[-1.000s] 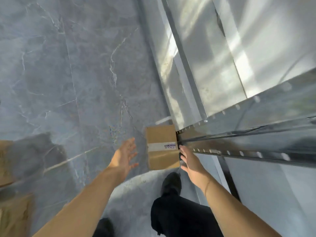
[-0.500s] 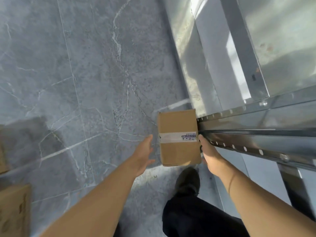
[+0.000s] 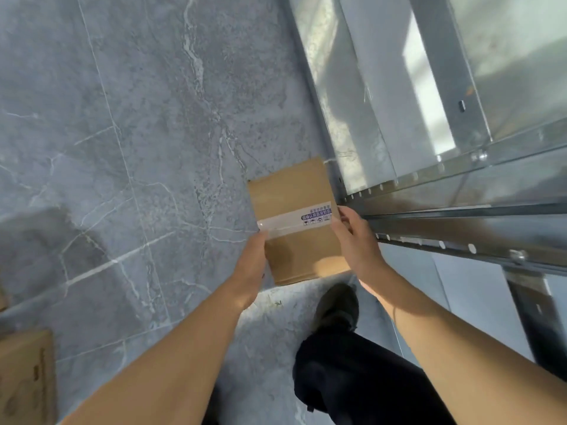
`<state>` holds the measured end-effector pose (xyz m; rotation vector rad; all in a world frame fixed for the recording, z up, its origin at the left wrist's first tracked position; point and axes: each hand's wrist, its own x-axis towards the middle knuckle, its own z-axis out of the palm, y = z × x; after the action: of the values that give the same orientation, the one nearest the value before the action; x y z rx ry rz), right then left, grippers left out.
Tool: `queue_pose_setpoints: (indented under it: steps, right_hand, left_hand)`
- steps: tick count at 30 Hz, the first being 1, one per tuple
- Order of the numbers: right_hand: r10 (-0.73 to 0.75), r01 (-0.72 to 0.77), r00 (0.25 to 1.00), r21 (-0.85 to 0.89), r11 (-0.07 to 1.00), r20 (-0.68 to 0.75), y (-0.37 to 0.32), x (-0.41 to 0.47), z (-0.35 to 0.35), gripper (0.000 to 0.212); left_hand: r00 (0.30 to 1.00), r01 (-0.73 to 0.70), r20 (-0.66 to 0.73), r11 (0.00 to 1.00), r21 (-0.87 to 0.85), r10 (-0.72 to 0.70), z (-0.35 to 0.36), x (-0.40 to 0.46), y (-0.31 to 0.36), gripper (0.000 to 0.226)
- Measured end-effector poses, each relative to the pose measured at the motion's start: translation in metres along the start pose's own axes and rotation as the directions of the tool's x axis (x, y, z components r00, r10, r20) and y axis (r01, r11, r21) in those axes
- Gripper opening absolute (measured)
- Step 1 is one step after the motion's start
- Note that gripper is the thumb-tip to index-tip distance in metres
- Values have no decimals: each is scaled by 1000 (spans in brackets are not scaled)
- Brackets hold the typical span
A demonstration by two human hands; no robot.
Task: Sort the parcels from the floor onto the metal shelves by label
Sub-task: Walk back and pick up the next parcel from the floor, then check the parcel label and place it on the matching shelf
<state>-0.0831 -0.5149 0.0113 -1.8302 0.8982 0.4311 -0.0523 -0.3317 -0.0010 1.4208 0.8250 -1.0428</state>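
We log one parcel [image 3: 294,222] between our left hand [image 3: 250,268] and right hand [image 3: 357,240], metal shelves [image 3: 460,191] just right, second box [image 3: 26,378] far left.

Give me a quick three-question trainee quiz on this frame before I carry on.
1. True or false: both hands are on the cardboard parcel.
2. Which side of the parcel does the metal shelf rack stand on? A) the person's left B) the person's right C) behind the person
3. What runs across the parcel's top face?

Key
1. True: the left hand presses its left edge and the right hand its right edge.
2. B
3. A strip of clear tape with a printed label; the print is too small to read.
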Motion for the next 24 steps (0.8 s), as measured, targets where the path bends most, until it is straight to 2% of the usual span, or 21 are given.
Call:
queue_pose_setpoints:
  steps: [3,6,8,11,15,18,21,22,24]
  right_hand:
    - [-71,70,997,11,997,35,-42,-41,7,24]
    - [-123,124,992,-33,992,38,-86,-87,12,48]
    - [-218,218,976,-75,973,9,-123,-123,14,54]
    - [-328,326,944,-50,944,-29,-190,-182,14,57]
    - [-377,385,921,78,920,-98,-281,-275,-1,58]
    - [-437,454,890,159,877,-133,-328,-351,-13,61]
    - [-459,485,872,179,856,-168,-369,-423,-25,57]
    - [-480,509,859,194,839,-178,-378,-443,-29,55]
    - [-518,548,836,232,803,-182,-397,-474,-38,52]
  left_hand:
    - [999,-44,-25,994,-99,42,-32,-40,9,39]
    - [988,-153,-4,985,-77,153,-68,-91,36,27]
    - [982,-190,-26,977,-91,189,-95,-133,59,36]
    - [960,-279,-48,952,-126,275,-139,-205,98,36]
    - [903,-430,-29,901,-61,429,-188,-321,144,30]
    - [842,-539,-50,842,-27,537,-218,-406,164,28]
    - [805,-592,-7,804,-62,593,-241,-471,176,27]
    - [796,-602,13,794,-85,605,-247,-490,181,29]
    - [796,-589,70,797,-133,601,-255,-529,195,59]
